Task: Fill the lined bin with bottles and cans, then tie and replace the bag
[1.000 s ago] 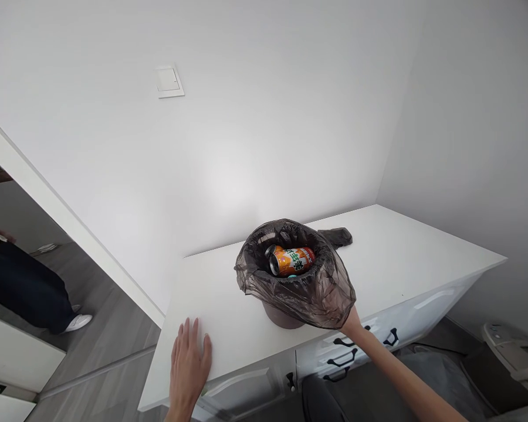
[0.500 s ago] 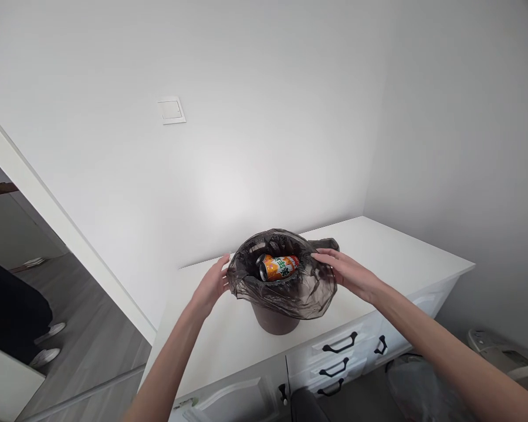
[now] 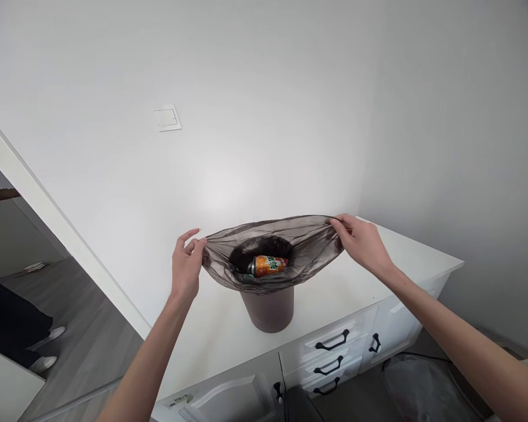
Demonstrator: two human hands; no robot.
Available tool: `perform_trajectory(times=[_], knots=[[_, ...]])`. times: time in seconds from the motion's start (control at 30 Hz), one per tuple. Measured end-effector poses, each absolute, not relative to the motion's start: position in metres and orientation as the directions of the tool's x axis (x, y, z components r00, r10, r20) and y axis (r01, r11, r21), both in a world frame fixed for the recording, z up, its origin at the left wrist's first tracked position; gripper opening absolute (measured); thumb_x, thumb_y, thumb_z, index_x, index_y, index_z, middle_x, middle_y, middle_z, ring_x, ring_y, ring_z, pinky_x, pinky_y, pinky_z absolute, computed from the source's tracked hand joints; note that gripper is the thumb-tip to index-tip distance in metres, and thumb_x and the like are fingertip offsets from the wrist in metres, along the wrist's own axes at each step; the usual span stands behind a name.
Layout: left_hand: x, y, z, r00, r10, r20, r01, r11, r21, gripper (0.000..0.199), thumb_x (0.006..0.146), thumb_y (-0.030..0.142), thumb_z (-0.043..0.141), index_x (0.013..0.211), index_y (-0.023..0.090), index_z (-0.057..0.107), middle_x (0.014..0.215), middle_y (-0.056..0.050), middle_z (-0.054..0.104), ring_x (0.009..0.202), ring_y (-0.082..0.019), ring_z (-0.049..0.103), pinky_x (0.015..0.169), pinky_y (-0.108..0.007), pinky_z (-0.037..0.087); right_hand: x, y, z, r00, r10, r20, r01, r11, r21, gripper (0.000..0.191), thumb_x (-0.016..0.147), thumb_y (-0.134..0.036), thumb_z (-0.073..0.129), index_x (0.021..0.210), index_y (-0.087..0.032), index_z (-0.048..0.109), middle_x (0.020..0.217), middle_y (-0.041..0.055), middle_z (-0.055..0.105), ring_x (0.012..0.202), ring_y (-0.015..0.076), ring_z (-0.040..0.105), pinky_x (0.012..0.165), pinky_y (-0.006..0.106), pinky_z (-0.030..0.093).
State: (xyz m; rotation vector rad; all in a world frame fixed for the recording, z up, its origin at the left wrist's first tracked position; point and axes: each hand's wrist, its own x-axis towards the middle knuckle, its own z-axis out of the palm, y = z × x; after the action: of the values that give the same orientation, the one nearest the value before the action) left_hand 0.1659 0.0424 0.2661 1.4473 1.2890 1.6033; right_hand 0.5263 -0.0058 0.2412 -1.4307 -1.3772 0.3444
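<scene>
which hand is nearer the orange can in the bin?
Left, narrowly. The left hand pinches the bag edge left of the orange can; the right hand grips the opposite edge, farther off and slightly higher.

Thin translucent plastic bag point(image 3: 308, 249); glossy metal can point(image 3: 267, 265); smooth white tabletop point(image 3: 334, 299).

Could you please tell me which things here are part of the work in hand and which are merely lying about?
In hand: left hand, right hand, grey bin bag, brown bin, orange can.
Lying about: white counter, wall switch, drawer handles.
</scene>
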Motion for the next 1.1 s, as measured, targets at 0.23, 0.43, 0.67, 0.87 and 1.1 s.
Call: perform_trajectory(times=[0.23,0.43,0.67,0.87,1.1], knots=[[0.153,0.036,0.271,-0.387,0.917,0.099,-0.282,-0.219,0.934,0.041,0.075,0.014,0.076,0.115,0.017,0.068,0.075,0.003,0.059,0.060,-0.007,0.053,0.052,-0.017,0.045,0.557,-0.010,0.184,0.396,0.864,0.311,0.106,0.294,-0.950,0.043,0.088,-0.063,0.065,0.091,-0.020,0.069,0.083,0.0035,0.068,0.060,0.0138,0.058,0.060,0.030,0.050],[0.154,0.026,0.232,-0.334,0.942,-0.040,-0.584,-0.174,0.793,0.023,0.078,0.015,0.071,0.100,0.020,0.064,0.068,0.007,0.056,0.052,-0.004,0.050,0.048,-0.014,0.042,0.554,-0.017,0.082,0.280,0.958,0.066,-0.479,0.199,-0.855,0.030,0.079,-0.050,0.080,0.096,-0.026,0.073,0.091,0.0025,0.068,0.060,0.0112,0.054,0.054,0.027,0.050],[0.164,0.009,0.122,-0.296,0.954,0.051,-0.012,-0.057,0.998,0.038,0.089,0.050,0.053,0.119,0.028,0.060,0.140,-0.009,0.061,0.133,-0.029,0.055,0.105,-0.043,0.047,0.489,-0.045,-0.004,-0.026,1.000,0.000,-0.243,-0.006,-0.970,0.051,0.089,-0.053,0.068,0.135,-0.033,0.062,0.128,0.0103,0.067,0.105,0.0270,0.069,0.087,0.044,0.059],[0.160,0.016,0.136,0.203,0.939,0.278,0.243,-0.323,0.915,0.104,0.077,0.083,0.058,0.160,0.026,0.030,0.168,-0.012,0.030,0.155,-0.040,0.022,0.126,-0.053,0.025,0.477,-0.012,0.045,-0.178,0.972,0.152,-0.105,0.135,-0.985,0.102,0.068,-0.060,0.085,0.155,-0.029,0.043,0.160,0.0129,0.042,0.149,0.0338,0.038,0.122,0.054,0.033],[0.176,0.055,0.214,0.327,0.909,0.258,0.335,-0.367,0.868,0.079,0.083,0.070,0.065,0.150,0.031,0.051,0.164,-0.003,0.039,0.157,-0.034,0.022,0.129,-0.049,0.022,0.468,0.033,0.133,-0.059,0.997,0.041,-0.148,0.032,-0.988,0.070,0.079,-0.066,0.074,0.135,-0.024,0.067,0.142,0.0076,0.064,0.142,0.0278,0.050,0.124,0.041,0.035]])
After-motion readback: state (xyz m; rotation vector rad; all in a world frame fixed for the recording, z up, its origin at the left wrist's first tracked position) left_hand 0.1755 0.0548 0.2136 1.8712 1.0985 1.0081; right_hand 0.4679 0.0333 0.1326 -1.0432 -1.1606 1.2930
